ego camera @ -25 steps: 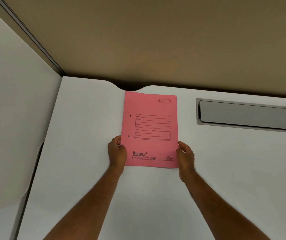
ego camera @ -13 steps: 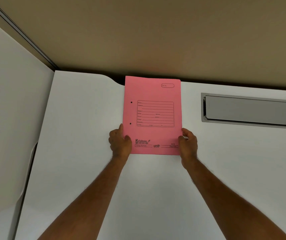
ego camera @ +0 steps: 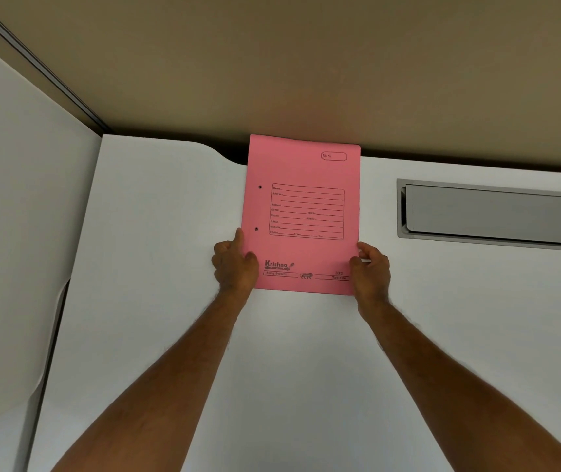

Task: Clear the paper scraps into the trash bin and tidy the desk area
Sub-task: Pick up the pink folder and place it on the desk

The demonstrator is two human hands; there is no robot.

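Note:
A pink file folder (ego camera: pixel 302 172) with a printed form and two punch holes lies on the white desk (ego camera: pixel 170 301), its top edge against the beige back panel. My left hand (ego camera: pixel 234 264) grips the folder's lower left corner, thumb on top. At the lower right corner my right hand (ego camera: pixel 372 267) holds the opposite edge. Both arms stretch forward from the bottom of the view. No paper scraps or trash bin show.
A grey recessed cable flap (ego camera: pixel 496 212) sits in the desk to the right of the folder. A white side panel (ego camera: pixel 17 216) stands at the left. The beige partition (ego camera: pixel 306 63) closes off the back, with a curved cutout in the desk edge beside the folder.
Both hands have pushed the pink folder away from me, from mid-desk until its top edge reaches the back panel. The grip on both corners is the same.

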